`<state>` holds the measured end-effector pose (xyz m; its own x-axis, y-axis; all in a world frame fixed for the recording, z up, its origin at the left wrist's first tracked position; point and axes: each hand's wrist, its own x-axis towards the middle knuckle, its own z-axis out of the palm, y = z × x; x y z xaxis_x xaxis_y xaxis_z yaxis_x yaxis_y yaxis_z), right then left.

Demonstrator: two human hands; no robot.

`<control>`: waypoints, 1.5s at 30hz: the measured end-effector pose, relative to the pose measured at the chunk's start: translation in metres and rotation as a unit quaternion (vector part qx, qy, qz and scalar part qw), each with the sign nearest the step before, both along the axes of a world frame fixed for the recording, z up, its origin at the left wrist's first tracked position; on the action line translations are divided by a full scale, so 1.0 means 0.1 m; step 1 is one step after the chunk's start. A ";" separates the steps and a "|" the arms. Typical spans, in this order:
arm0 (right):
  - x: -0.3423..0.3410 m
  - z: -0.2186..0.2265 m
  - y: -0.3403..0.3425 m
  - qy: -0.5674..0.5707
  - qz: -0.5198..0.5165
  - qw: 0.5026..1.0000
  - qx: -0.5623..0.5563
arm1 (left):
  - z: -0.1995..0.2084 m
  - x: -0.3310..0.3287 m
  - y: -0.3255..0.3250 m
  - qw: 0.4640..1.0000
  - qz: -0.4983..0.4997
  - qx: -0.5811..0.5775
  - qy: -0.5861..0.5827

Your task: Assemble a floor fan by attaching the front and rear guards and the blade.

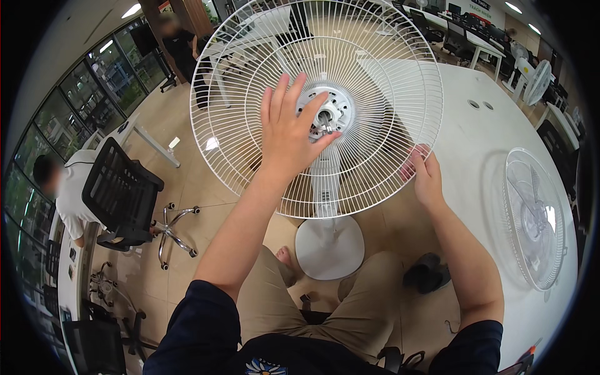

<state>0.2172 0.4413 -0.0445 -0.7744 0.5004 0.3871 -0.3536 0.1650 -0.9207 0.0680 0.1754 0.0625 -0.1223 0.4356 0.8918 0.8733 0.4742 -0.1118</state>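
Observation:
A white wire rear guard (389, 164) of a standing fan rises in front of me, with the motor hub and shaft (324, 117) at its centre. My left hand (289, 128) is open over the hub, its fingers spread and its thumb and index finger on either side of the shaft. At the guard's lower right rim, my right hand (426, 173) is closed on the wires, with some fingers behind them. Below the guard, the white stand (325, 184) goes down to a rounded base (329, 253) on the floor between my legs.
On the white table (465, 140) at right lies a front fan guard (534, 219) with translucent blades showing through. Dark shoes (427, 273) sit on the floor. A black office chair (122, 194) and a seated person (75, 181) are at left; another person (180, 53) stands farther back.

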 end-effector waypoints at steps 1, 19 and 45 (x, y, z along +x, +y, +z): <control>0.00 0.00 0.00 0.000 -0.003 1.000 0.000 | -0.01 -0.03 0.00 1.000 0.011 -0.002 0.011; 0.00 0.01 -0.01 0.001 0.000 1.000 -0.014 | -0.09 0.03 -0.09 1.000 0.030 -0.008 0.002; -0.02 0.00 0.02 -0.006 0.003 1.000 0.008 | -0.14 -0.01 -0.05 0.999 0.032 0.021 0.034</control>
